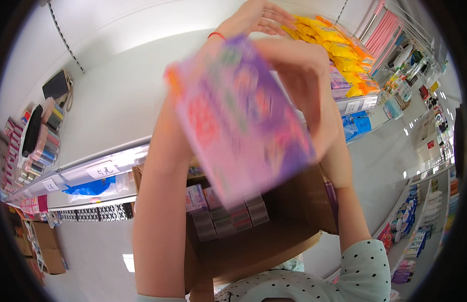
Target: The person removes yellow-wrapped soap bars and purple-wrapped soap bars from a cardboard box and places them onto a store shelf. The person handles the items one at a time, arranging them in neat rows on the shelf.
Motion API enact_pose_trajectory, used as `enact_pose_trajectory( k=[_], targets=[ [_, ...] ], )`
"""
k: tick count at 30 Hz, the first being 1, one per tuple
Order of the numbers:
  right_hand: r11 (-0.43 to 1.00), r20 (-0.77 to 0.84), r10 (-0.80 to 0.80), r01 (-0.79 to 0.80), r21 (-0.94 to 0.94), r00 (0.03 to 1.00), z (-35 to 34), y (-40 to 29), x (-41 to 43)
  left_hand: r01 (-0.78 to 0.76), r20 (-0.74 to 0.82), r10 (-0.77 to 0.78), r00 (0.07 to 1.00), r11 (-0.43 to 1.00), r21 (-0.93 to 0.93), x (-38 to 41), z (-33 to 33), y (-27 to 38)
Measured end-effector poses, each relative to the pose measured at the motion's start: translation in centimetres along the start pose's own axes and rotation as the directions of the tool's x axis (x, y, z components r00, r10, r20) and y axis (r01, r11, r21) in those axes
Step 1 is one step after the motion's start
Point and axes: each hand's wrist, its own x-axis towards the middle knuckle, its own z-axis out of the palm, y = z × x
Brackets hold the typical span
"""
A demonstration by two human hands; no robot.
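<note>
A purple and pink box [244, 124], blurred, is tilted in the air before me. My right hand [309, 79] grips it at its right side. Beyond the box, my left hand [259, 20], with a red string at the wrist, reaches over the upper shelf. Its fingers are somewhat spread near a stack of yellow packets [331, 37]; whether they touch is unclear. Below my arms stands an opened cardboard carton [293, 204] with rows of small boxes [226, 219] inside.
The white shelf [109, 90] carries a phone [57, 85] and rolls of coloured thread [44, 147] at left. Price tags line its edge [101, 170]. Purple boxes [338, 81] stand by the yellow packets. Other stocked shelves [410, 215] are at right, and cartons [48, 247] at lower left.
</note>
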Motion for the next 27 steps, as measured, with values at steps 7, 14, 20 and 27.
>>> enact_pose_trajectory(
  k=[7, 14, 20, 27],
  targets=[
    [0.801, -0.260, 0.017, -0.169, -0.574, 0.966, -3.5, 3.5, -2.6, -0.048, -0.098, 0.046, 0.994, 0.999, -0.023, -5.8, -2.4, 0.0],
    [0.531, -0.471, 0.086, -0.440, -0.724, 0.878, -2.9, 4.6, -3.6, 0.297, 0.211, -0.316, 0.925, 0.947, 0.120, -5.1, -5.0, 0.0],
    [0.465, -0.387, 0.151, -0.411, -0.784, 0.910, -2.9, 5.0, -4.3, 0.287, 0.158, -0.349, 0.924, 0.904, 0.317, -7.1, -4.2, 0.7],
    [0.438, -0.414, 0.161, -0.441, -0.784, 0.896, -2.4, 5.4, -3.9, 0.290, 0.188, -0.318, 0.929, 0.944, 0.159, -6.4, -4.8, -0.4]
  ],
)
